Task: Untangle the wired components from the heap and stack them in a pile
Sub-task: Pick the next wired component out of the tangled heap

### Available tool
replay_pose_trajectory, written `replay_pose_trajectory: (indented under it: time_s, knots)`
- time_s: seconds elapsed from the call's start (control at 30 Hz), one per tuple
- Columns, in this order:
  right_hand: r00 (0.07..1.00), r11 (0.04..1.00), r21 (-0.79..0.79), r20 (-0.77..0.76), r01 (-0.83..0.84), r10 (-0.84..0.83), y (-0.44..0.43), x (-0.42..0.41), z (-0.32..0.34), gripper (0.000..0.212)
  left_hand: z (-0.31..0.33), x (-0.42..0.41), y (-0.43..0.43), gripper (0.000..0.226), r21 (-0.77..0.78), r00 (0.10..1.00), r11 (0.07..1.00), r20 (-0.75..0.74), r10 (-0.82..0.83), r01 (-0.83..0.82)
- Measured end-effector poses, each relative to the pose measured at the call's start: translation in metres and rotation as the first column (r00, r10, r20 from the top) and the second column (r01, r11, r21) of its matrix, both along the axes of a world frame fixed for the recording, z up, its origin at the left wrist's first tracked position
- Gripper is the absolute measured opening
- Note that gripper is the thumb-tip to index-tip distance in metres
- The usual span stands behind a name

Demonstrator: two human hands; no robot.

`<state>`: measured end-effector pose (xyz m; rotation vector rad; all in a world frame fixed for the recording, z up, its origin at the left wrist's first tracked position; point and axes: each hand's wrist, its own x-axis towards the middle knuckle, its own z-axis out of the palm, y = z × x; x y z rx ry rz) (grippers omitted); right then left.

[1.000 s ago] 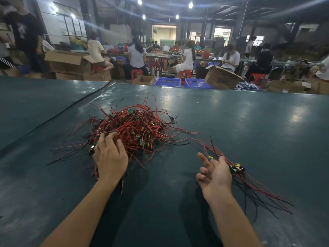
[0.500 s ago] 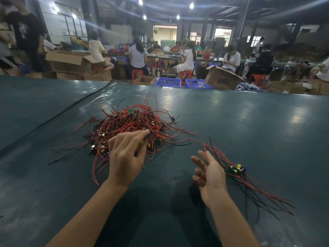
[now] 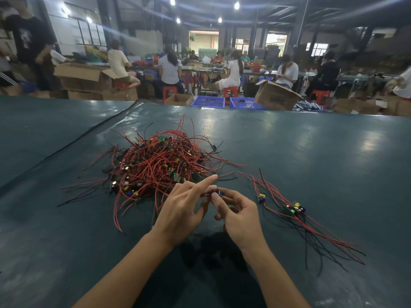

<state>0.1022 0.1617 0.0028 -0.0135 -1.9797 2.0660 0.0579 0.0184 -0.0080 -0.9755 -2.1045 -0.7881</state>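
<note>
Frame centre: left hand (image 3: pixel 184 211) and right hand (image 3: pixel 241 217), fingers (image 3: pixel 216 200) pinching one wired component (image 3: pixel 219 192) just below the heap (image 3: pixel 160 165), presumably freeing its leads.

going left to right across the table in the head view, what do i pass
tangled heap → left hand → wired component pinched by both hands → right hand → sorted pile
</note>
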Motion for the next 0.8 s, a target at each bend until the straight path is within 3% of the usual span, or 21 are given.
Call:
replay_pose_trajectory:
  time_s: [0.13,0.3,0.33,0.4,0.47,0.5,0.63,0.8]
  knots:
    - [1.000,1.000,0.020,0.005,-0.001,0.001,0.000,0.000,-0.001,0.012,-0.002,-0.001,0.000,0.068,0.040,1.000,0.999,-0.010,0.002,-0.001]
    - [0.995,0.996,0.007,-0.048,0.092,-0.092,-0.001,-0.001,-0.004,0.017,0.000,0.000,0.002,0.018,0.152,0.982,0.980,-0.116,0.149,-0.131]
    - [0.992,0.994,0.018,-0.064,0.109,-0.108,0.000,-0.001,-0.004,0.019,0.000,0.000,0.003,0.013,0.169,0.986,0.976,-0.074,0.149,-0.135]
    - [0.989,0.991,0.049,-0.086,0.124,-0.119,0.001,0.000,-0.005,0.022,0.002,0.003,0.005,0.018,0.249,0.982,0.964,0.181,0.047,-0.092]
    - [0.990,0.991,0.073,-0.091,0.113,-0.106,0.001,0.001,-0.005,0.026,0.004,0.005,0.009,0.030,0.417,0.870,0.906,0.471,-0.148,-0.071]
    - [0.991,0.991,0.090,-0.089,0.103,-0.095,0.000,0.001,-0.005,0.027,0.004,0.005,0.011,0.031,0.492,0.810,0.866,0.542,-0.226,-0.088]
    - [0.994,0.986,0.143,-0.080,0.082,-0.072,-0.003,0.001,-0.007,0.027,0.002,0.000,0.013,0.014,0.600,0.699,0.777,0.639,-0.321,-0.191]
    - [0.997,0.997,0.019,-0.018,0.069,-0.069,-0.003,0.001,-0.004,0.024,0.002,-0.003,0.012,0.028,0.638,0.600,0.742,0.681,-0.419,-0.207]
